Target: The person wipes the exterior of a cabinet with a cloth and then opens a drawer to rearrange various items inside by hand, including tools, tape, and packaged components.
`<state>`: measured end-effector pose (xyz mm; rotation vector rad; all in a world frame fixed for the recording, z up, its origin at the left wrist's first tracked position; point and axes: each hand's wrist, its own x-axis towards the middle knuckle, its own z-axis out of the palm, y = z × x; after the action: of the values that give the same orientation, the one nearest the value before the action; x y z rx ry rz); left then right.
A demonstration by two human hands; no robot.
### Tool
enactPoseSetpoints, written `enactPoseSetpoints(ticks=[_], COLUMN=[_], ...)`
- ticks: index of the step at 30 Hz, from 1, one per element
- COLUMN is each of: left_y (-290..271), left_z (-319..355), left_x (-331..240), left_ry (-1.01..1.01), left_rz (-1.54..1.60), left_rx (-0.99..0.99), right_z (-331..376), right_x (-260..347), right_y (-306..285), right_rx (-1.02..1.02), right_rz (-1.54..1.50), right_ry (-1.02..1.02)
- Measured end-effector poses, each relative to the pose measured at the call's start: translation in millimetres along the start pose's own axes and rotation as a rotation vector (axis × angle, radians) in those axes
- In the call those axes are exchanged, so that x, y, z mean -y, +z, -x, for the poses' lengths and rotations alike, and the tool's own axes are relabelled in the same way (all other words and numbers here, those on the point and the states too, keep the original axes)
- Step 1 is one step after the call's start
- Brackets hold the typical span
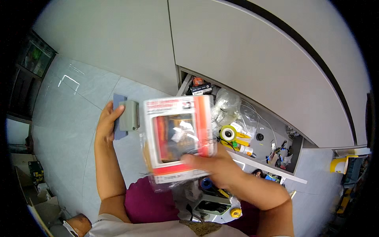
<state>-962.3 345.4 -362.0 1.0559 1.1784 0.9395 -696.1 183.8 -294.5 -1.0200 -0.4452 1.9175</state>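
Note:
My left hand (106,122) is closed around a small grey-green box (129,115) and a flat blue-grey piece (119,134) behind it, thumb on top. Held up in front of me by my right hand (223,168) is a white, red and orange package (203,122) with a clear window and loose clear plastic around it. The thumb presses on its front, and the picture blurs there. What lies inside the window cannot be made out. Behind the package, an open drawer (272,170) is partly hidden.
The drawer holds clear plastic bags (227,104), a yellow-green tape roll (227,134), a small black round part (259,137) and loose bits. By my lap lie a grey-green case (213,206) and a yellow roll (235,213). A yellow-and-white container (338,165) stands far right.

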Motion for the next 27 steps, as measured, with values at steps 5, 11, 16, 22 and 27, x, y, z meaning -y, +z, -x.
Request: enactPoseSetpoints(ticks=[5,11,16,22,27], left_y=[-109,-157,-140,-114,-120], left_z=[-9,12,19,11,-8], left_x=[133,273,310,297,322], left_ry=[-0.242,-0.523,-0.759,-0.832,-0.486], left_rz=[0.375,0.36,-0.06,-0.411,-0.997], left_rx=[-0.059,-0.024,-0.126,-0.215,-0.567], right_z=[-109,-212,-226,-239,-235], right_x=[-91,-228,-288,-308,-323], right_y=[55,1,-45,-59,-58], right_rx=[-0.121,-0.302,-0.359,-0.542,-0.659], right_rz=[0.772,0.975,0.92,0.929,1.182], right_ry=[-0.295,-0.189,0.074,-0.026,0.034])
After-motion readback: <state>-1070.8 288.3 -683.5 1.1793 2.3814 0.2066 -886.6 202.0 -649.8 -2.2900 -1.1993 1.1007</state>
